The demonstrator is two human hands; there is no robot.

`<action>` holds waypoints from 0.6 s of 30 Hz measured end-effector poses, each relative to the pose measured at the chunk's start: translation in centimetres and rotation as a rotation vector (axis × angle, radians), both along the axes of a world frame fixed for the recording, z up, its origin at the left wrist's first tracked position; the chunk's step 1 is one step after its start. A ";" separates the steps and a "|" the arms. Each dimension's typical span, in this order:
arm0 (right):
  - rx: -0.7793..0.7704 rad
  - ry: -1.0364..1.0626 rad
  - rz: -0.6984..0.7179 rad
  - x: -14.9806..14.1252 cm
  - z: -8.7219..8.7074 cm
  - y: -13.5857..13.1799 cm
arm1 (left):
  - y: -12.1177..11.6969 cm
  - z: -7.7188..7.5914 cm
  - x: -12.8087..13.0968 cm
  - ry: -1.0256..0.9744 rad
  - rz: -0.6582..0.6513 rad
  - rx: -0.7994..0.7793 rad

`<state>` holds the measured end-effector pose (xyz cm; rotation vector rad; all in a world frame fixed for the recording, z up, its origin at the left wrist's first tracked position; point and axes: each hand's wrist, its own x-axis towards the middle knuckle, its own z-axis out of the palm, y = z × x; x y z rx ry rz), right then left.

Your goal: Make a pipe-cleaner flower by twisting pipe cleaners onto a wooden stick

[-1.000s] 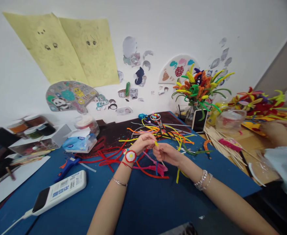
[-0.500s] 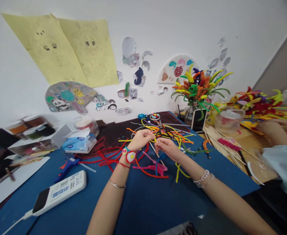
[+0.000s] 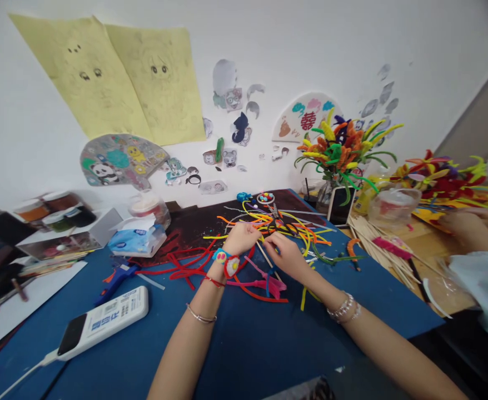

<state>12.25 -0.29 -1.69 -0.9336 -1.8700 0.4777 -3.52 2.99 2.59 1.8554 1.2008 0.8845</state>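
Close together above the pile of coloured pipe cleaners, my two hands work at a short yellow pipe cleaner [image 3: 262,239], most of it hidden by the fingers. My left hand [image 3: 243,239] is closed in a pinch on it. My right hand [image 3: 284,251] has its fingers curled at the other side of the same piece. Beneath them lie a pink pipe-cleaner shape [image 3: 275,287], a thin pale stick [image 3: 264,254] and long red pipe cleaners [image 3: 185,270]. Scissors [image 3: 275,215] rest open on the pile just beyond my hands.
A glue gun [image 3: 116,282], a white power bank [image 3: 104,319] and a tissue pack [image 3: 138,239] lie at left. Behind stand a pipe-cleaner bouquet [image 3: 339,147] and a phone [image 3: 341,205]. Wooden sticks [image 3: 379,247] lie at right, near another person's hand [image 3: 463,225].
My right hand has turned and its fingers have curled in more. My left hand has shifted slightly. The whole view has moved a little.
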 end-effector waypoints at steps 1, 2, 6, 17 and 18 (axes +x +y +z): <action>-0.046 0.025 0.033 0.0 0.0 0.0 | -0.1 0.2 -0.1 -0.012 -0.038 -0.020; -0.114 0.064 0.088 -0.1 0.0 0.0 | -0.2 0.4 -0.3 -0.029 -0.084 -0.045; -0.509 0.376 0.454 -0.1 0.2 -0.2 | -0.6 1.3 -1.2 -0.132 -0.279 -0.162; -1.042 0.739 0.848 0.0 0.0 -1.0 | -1.0 0.6 -0.7 -0.362 -0.504 -0.177; -1.059 0.748 0.858 0.0 0.0 -1.0 | -1.0 0.4 -0.6 -0.384 -0.503 -0.167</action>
